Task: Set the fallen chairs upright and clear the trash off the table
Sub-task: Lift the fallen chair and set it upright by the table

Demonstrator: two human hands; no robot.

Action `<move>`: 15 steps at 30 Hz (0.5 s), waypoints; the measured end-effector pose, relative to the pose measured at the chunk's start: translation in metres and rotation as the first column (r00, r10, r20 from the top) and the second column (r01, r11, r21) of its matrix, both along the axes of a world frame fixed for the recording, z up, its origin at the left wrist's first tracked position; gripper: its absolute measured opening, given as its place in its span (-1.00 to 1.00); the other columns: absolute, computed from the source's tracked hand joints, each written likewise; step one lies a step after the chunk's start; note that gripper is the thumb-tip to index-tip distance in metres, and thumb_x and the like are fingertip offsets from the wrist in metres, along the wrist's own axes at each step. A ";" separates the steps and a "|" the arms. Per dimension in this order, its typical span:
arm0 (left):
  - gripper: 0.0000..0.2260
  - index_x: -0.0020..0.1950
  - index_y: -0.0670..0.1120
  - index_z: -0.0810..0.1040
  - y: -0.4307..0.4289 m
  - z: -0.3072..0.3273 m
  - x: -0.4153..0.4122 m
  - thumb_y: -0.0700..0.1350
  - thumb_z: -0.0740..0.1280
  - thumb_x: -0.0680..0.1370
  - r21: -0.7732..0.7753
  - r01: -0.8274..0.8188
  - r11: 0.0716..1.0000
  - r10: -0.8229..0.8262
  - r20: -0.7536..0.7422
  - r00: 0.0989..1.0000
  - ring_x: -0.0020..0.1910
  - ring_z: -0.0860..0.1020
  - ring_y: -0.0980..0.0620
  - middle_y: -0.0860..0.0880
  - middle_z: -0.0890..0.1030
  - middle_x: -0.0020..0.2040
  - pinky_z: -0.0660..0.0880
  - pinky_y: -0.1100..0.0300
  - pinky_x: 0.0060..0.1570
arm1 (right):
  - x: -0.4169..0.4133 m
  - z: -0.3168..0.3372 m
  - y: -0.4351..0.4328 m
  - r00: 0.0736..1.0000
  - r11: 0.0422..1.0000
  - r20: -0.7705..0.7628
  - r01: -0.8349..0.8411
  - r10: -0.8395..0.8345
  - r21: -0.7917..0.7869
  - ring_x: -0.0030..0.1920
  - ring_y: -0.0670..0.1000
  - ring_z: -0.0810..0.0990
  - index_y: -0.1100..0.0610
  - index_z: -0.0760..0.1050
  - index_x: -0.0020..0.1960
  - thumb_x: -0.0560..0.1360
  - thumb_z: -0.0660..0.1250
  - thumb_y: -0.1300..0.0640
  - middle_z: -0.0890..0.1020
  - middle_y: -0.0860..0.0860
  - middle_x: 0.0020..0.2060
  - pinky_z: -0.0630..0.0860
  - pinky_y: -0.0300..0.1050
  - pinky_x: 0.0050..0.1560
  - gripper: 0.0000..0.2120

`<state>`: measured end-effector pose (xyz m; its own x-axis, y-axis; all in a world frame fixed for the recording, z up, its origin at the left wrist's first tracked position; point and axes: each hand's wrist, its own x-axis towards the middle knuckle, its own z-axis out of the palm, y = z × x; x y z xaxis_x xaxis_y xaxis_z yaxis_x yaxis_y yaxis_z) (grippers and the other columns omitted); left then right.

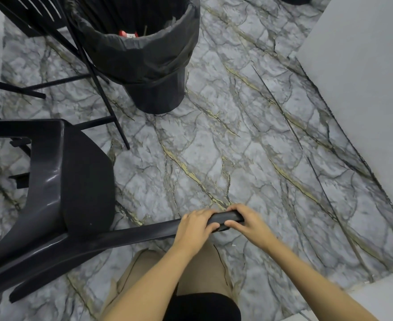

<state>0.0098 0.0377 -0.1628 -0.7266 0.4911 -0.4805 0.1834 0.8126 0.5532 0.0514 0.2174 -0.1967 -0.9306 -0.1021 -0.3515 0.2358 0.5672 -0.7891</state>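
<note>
A black plastic chair [52,186] lies tipped on its side on the marble-patterned floor at the left. One long leg [133,235] stretches toward the middle of the view. My left hand [195,230] is wrapped around that leg near its end. My right hand [244,222] grips the leg's tip just beside the left hand. A black bin [153,66] lined with a black bag stands at the top centre, with a red and white piece of trash [128,33] inside. The table is not in view.
Thin black metal legs of another piece of furniture [98,77] cross the floor at the upper left, next to the bin. A pale wall [364,54] runs along the right side. My legs in beige trousers [163,274] are at the bottom centre.
</note>
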 end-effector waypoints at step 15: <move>-0.63 0.27 0.08 0.52 -0.008 0.235 -0.002 0.04 0.39 0.47 0.266 -0.152 0.952 0.107 0.175 0.979 0.14 0.56 0.09 0.05 0.62 0.16 0.50 0.07 0.18 | -0.010 0.271 0.013 0.988 0.992 -0.097 -0.110 0.116 0.069 -0.11 -0.36 0.43 0.08 0.51 0.02 0.34 0.28 -0.21 0.46 -0.30 -0.19 0.31 -0.50 -0.08 -0.58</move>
